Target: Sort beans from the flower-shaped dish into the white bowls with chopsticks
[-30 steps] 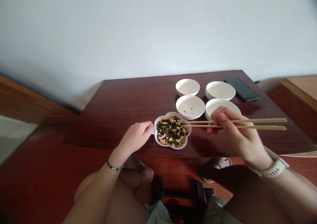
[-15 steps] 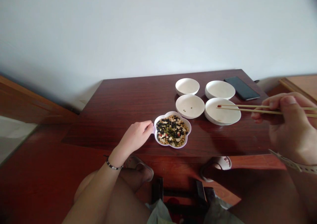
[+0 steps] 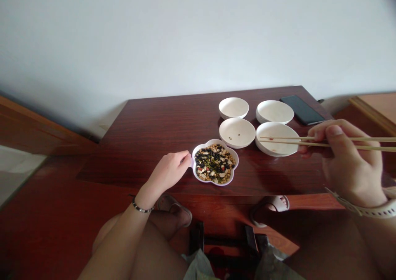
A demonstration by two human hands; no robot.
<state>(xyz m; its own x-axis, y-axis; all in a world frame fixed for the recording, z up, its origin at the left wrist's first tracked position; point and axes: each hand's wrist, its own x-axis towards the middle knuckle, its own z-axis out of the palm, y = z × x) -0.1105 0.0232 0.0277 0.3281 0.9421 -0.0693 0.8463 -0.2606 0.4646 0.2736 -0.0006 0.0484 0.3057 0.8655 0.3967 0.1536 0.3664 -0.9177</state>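
Observation:
My left hand (image 3: 168, 170) is closed on the short handle of a pale lilac flower-shaped dish (image 3: 235, 164) near the table's front edge. Mixed beans and peanuts (image 3: 213, 164) cover its bottom. With my right hand (image 3: 352, 162) I grip a pair of chopsticks (image 3: 284, 142), their tips over the front right white bowl (image 3: 276, 151). A small reddish bit (image 3: 271, 138) shows by the chopsticks, a little behind the tips; whether they touch it I cannot tell. In the front left white bowl (image 3: 236, 142) lie a few small dark green beans.
Two more white bowls, the back left bowl (image 3: 234, 106) and the back right bowl (image 3: 274, 110), stand behind. A dark phone (image 3: 301, 110) lies right of them on the dark wooden table (image 3: 154, 127). A pale wall (image 3: 185, 36) rises at the table's back.
My right hand has moved left with the chopsticks, and their tips reach further across the front right bowl. The reddish bit, earlier at the tips, now shows behind them. My left hand stays put.

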